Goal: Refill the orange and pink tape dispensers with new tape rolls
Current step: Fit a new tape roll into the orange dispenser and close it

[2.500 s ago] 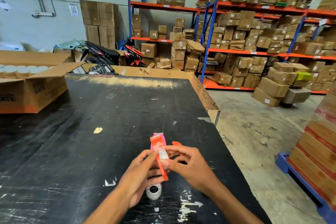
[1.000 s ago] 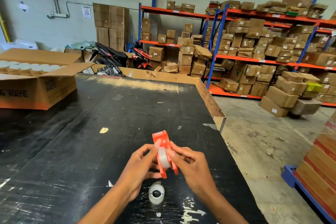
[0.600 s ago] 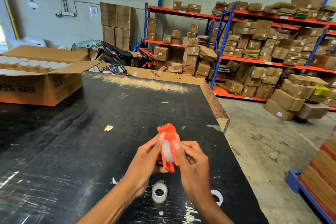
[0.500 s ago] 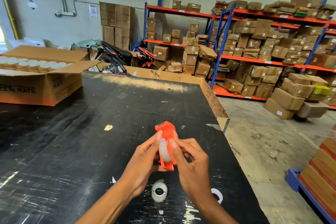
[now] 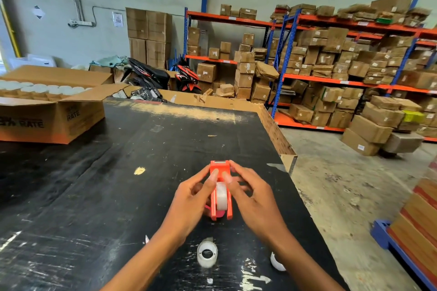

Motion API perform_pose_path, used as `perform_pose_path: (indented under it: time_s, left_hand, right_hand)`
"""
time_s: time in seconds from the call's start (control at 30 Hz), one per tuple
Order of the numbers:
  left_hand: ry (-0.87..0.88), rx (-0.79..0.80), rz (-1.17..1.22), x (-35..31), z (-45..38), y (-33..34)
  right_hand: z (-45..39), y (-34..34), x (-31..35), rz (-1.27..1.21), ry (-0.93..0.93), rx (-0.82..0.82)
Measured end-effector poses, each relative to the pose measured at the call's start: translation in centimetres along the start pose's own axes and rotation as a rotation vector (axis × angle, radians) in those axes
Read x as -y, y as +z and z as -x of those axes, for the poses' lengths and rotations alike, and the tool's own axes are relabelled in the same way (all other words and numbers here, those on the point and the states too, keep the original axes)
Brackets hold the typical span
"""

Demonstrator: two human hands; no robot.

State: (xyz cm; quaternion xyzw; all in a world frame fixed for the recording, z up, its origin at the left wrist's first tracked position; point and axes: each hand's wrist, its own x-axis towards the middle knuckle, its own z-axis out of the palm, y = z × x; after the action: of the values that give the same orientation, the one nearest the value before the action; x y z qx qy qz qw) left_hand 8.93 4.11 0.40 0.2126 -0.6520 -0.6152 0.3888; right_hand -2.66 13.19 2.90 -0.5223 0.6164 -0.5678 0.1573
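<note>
An orange tape dispenser [image 5: 220,169] is held above the black table [image 5: 118,172], its cutter end pointing away from me. A clear tape roll [image 5: 221,198] sits between its two side plates. My left hand [image 5: 192,201] grips the dispenser's left side, thumb up near the top. My right hand [image 5: 254,198] holds the right side, fingertips pressing near the roll. A bit of pink [image 5: 218,213] shows under the dispenser; what it is stays hidden. A white tape roll [image 5: 207,253] lies on the table below my hands, and another white ring [image 5: 277,263] peeks out behind my right forearm.
An open cardboard box [image 5: 52,111] with several white rolls stands at the table's far left. The table's right edge [image 5: 279,134] drops to a concrete floor. Shelves of cartons [image 5: 331,59] fill the background; a blue pallet with stacked boxes [image 5: 416,231] sits at right.
The dispenser has turned from tilted to nearly square with me and dropped lower toward the table. Both hands shifted their hold, fingers now spread along its sides.
</note>
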Motion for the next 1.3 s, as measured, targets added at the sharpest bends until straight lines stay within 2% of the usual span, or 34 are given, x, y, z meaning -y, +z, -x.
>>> perform_pose_path:
  time_s: [0.1, 0.2, 0.37, 0.57, 0.77, 0.93, 1.1, 1.3]
  left_hand:
    - [0.016, -0.013, -0.031, 0.2, -0.2, 0.1]
    - [0.016, -0.020, -0.068, 0.5, -0.3, -0.3]
    - [0.012, 0.009, -0.102, 0.7, -0.4, -0.2]
    - [0.013, 0.123, -0.129, 0.0, 0.2, -0.1]
    - [-0.121, 0.176, -0.006, -0.6, 0.9, 0.1]
    - [-0.162, 0.184, 0.012, -0.5, 1.1, -0.2]
    - [-0.100, 0.278, -0.053, -0.6, 0.9, -1.0]
    - [-0.106, 0.299, -0.032, -0.3, 0.8, -0.9]
  right_hand:
    - [0.3, -0.4, 0.2, 0.109, -0.086, -0.047]
    - [0.6, -0.6, 0.2, 0.192, -0.051, 0.045]
    - [-0.1, -1.1, 0.5, 0.130, -0.054, 0.042]
    - [-2.2, -2.1, 1.9, 0.122, -0.112, -0.027]
    - [-3.9, -2.9, 1.9, 0.164, -0.050, 0.000]
    - [-4.1, -3.0, 1.6, 0.134, -0.012, 0.049]
    - [-4.6, -3.6, 2.0, 0.044, 0.161, 0.212]
    - [-5.0, -3.5, 0.9, -0.016, 0.265, 0.188]
